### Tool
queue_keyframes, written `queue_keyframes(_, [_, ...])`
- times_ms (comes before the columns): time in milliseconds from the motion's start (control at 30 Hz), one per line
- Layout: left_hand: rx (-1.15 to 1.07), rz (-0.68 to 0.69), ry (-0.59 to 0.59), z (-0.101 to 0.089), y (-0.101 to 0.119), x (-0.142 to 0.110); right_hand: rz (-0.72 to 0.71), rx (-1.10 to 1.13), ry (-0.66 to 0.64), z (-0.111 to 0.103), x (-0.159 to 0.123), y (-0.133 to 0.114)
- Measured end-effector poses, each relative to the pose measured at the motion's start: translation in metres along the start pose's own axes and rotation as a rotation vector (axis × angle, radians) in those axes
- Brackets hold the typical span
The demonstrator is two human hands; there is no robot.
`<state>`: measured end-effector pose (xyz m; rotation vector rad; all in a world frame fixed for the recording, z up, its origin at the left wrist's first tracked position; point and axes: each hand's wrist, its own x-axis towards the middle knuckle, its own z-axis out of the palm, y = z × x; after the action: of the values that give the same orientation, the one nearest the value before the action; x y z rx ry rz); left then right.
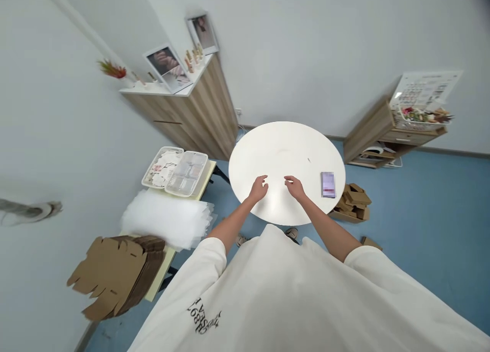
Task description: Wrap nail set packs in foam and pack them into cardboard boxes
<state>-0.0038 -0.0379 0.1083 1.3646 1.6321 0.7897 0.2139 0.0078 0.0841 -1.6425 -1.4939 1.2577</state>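
Observation:
My left hand point(259, 187) hovers over the near part of a round white table point(283, 143), fingers apart and curved inward, with nothing in it. Facing it across a short gap, my right hand point(294, 185) is held in much the same way, also bare, with thumb and fingers spread. A phone point(328, 184) with a lit, blurred screen lies on the table to the right of my right hand. Farther back on the tabletop is a small dark object point(309, 160), too tiny to identify.
At left, a pale yellow table point(155, 284) carries flat cardboard boxes point(111, 270), translucent white sheets point(164, 214) and an open plastic case point(187, 173). A wooden cabinet point(214, 107) stands behind. Folded cardboard boxes point(352, 201) fill a carton at right, below a wooden shelf unit point(371, 127).

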Motion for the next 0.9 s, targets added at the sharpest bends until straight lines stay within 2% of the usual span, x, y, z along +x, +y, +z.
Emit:
queue_keyframes(233, [0.010, -0.010, 0.117, -0.113, -0.082, -0.033, -0.045, -0.051, -0.117, 0.134, -0.017, -0.046])
queue_keyframes(367, [0.029, -0.035, 0.199, -0.173, -0.116, -0.053, -0.095, -0.070, -0.200, 0.205, -0.021, -0.069])
queue_keyframes(467, [0.027, -0.046, 0.282, -0.211, -0.139, -0.065, -0.159, -0.087, -0.250, 0.249, -0.020, -0.087])
queue_keyframes(633, [-0.028, -0.104, 0.386, -0.250, -0.173, -0.074, -0.213, -0.129, -0.327, 0.295, -0.012, -0.117])
queue_keyframes(767, [-0.053, -0.142, 0.422, -0.265, -0.191, -0.072, -0.242, -0.191, -0.376, 0.319, 0.004, -0.130])
queue_keyframes(900, [-0.068, -0.192, 0.467, -0.279, -0.198, -0.062, -0.293, -0.282, -0.399, 0.345, 0.032, -0.142])
